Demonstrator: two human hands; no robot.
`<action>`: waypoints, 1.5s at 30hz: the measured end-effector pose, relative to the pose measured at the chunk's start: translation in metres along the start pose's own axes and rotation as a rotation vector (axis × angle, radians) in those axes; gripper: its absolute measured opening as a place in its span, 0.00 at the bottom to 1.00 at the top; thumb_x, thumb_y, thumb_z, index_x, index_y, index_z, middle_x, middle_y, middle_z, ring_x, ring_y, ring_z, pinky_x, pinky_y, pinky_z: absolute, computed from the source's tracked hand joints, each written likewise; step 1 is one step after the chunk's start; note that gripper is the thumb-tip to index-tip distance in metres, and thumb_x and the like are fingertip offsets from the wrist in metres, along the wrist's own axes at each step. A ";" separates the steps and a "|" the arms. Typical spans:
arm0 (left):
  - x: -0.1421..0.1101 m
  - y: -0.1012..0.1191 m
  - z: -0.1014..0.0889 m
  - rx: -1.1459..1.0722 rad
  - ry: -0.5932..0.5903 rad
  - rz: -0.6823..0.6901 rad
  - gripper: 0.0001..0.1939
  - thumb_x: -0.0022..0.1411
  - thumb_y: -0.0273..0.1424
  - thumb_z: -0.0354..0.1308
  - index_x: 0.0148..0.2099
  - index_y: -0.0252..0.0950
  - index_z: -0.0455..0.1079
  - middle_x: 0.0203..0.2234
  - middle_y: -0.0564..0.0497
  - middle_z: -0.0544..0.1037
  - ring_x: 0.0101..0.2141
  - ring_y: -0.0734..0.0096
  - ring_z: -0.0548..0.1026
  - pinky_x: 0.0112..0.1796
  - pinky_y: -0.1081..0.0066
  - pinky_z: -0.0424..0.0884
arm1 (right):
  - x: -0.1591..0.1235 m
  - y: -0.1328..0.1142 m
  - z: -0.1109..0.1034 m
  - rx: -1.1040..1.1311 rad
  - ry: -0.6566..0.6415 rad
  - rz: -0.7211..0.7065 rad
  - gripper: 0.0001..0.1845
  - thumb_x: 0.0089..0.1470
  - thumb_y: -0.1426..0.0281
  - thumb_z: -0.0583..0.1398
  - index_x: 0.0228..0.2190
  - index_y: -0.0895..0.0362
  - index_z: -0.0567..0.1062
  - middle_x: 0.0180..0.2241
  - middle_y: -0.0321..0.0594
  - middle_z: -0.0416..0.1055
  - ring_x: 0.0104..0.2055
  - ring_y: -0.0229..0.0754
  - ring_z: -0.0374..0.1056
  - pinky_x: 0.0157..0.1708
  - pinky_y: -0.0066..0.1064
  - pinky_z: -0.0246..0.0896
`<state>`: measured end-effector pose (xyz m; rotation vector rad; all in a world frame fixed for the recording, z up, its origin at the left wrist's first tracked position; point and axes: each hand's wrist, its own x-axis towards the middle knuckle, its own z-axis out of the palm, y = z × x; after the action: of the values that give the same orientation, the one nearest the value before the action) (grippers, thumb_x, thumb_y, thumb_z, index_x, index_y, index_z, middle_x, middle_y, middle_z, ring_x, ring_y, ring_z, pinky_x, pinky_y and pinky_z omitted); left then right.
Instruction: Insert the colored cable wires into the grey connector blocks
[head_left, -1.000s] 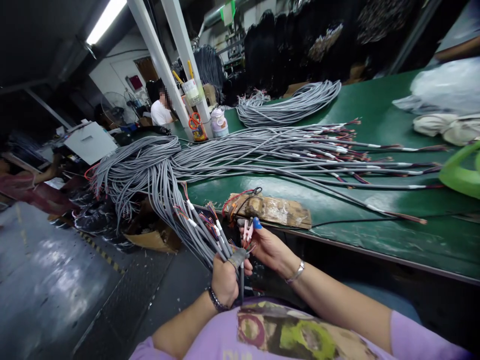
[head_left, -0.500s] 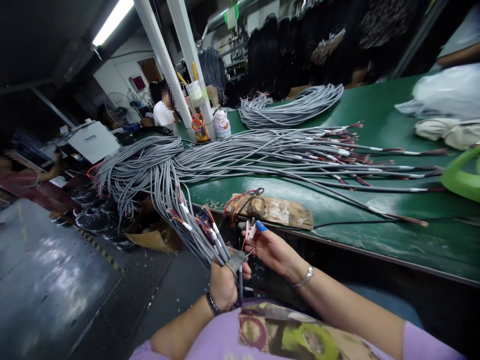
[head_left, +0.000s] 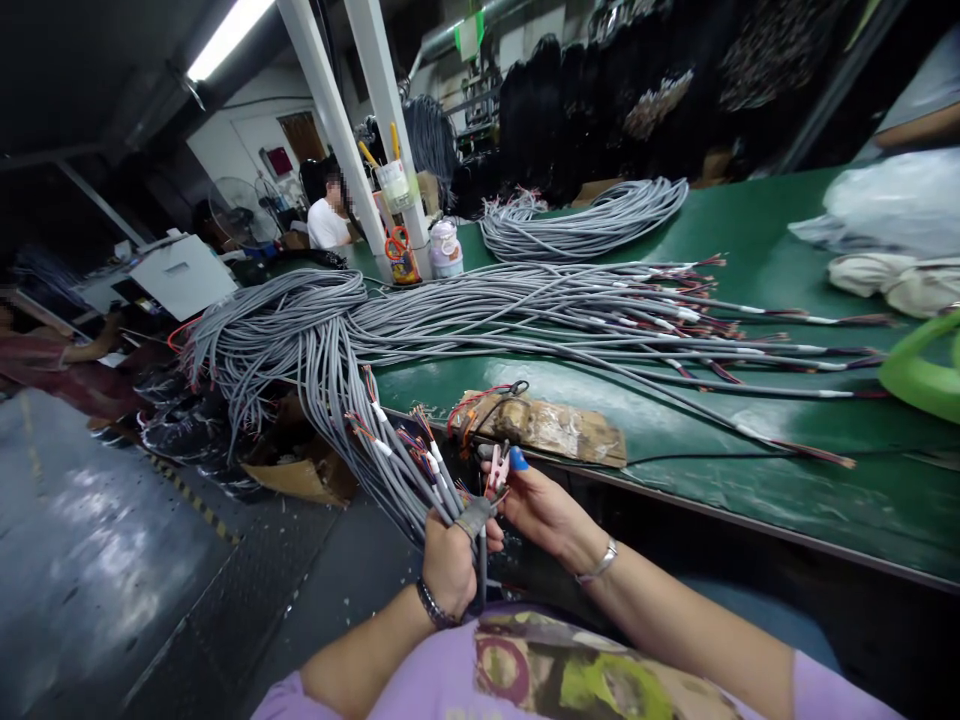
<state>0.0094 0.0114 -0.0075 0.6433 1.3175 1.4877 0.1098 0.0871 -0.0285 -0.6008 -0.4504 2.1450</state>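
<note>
My left hand (head_left: 450, 565) is closed around a grey cable (head_left: 481, 572) in front of my body, its thumb covered by a grey wrap (head_left: 475, 515). Thin coloured wires fan out at the cable's end just above that thumb. My right hand (head_left: 538, 508), with a blue cover (head_left: 518, 459) on one fingertip, pinches a small pink clip-like tool (head_left: 496, 468) close to those wires. Whether its jaws touch a wire, I cannot tell. Beside my left hand hangs a bunch of grey cables (head_left: 397, 470) with white sleeves and stripped, coloured ends.
Many grey cables (head_left: 480, 305) lie across the green table (head_left: 787, 500). Near its edge is a taped cardboard-covered block (head_left: 555, 425) with wires. A cable coil (head_left: 592, 220), a white post (head_left: 386, 120), a green handle (head_left: 926, 370) and plastic bags (head_left: 892, 205) stand farther off.
Both hands stay close together at nearly the same spot. My right hand with the pink tool has shifted slightly left, nearer the wire ends. The view has tilted a little.
</note>
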 end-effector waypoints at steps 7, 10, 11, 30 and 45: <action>-0.002 -0.001 -0.002 0.003 0.003 0.009 0.14 0.48 0.38 0.64 0.23 0.32 0.68 0.13 0.53 0.72 0.15 0.75 0.70 0.18 0.77 0.65 | -0.003 0.002 0.003 0.021 0.010 0.026 0.14 0.46 0.58 0.66 0.29 0.56 0.77 0.27 0.36 0.75 0.28 0.36 0.66 0.30 0.28 0.61; -0.002 -0.002 -0.005 -0.012 0.005 0.007 0.12 0.48 0.36 0.64 0.23 0.33 0.68 0.13 0.54 0.72 0.15 0.75 0.69 0.18 0.77 0.65 | -0.005 0.002 -0.001 0.021 -0.061 0.034 0.17 0.48 0.54 0.63 0.31 0.55 0.76 0.29 0.36 0.74 0.28 0.35 0.65 0.29 0.28 0.60; -0.003 -0.002 -0.006 -0.015 0.007 0.006 0.12 0.48 0.36 0.64 0.24 0.33 0.68 0.13 0.54 0.72 0.15 0.75 0.69 0.18 0.77 0.65 | -0.006 0.002 -0.003 0.012 -0.094 0.045 0.18 0.48 0.52 0.62 0.31 0.55 0.76 0.30 0.36 0.74 0.28 0.35 0.66 0.29 0.28 0.60; -0.010 -0.007 -0.021 0.258 -0.312 -0.046 0.17 0.47 0.41 0.66 0.22 0.31 0.71 0.12 0.50 0.73 0.15 0.73 0.70 0.21 0.73 0.69 | -0.037 -0.016 0.009 -0.736 -0.377 0.105 0.17 0.48 0.57 0.63 0.24 0.58 0.71 0.16 0.35 0.72 0.20 0.39 0.66 0.24 0.31 0.59; -0.007 0.005 -0.009 0.009 -0.157 -0.028 0.13 0.47 0.37 0.65 0.23 0.32 0.70 0.12 0.52 0.73 0.14 0.74 0.69 0.19 0.74 0.67 | -0.013 -0.014 -0.011 -0.333 0.007 0.092 0.21 0.46 0.52 0.62 0.28 0.58 0.73 0.25 0.38 0.70 0.25 0.36 0.64 0.30 0.31 0.61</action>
<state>0.0025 0.0023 -0.0039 0.7296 1.2086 1.3809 0.1317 0.0858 -0.0265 -0.8269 -0.7989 2.1701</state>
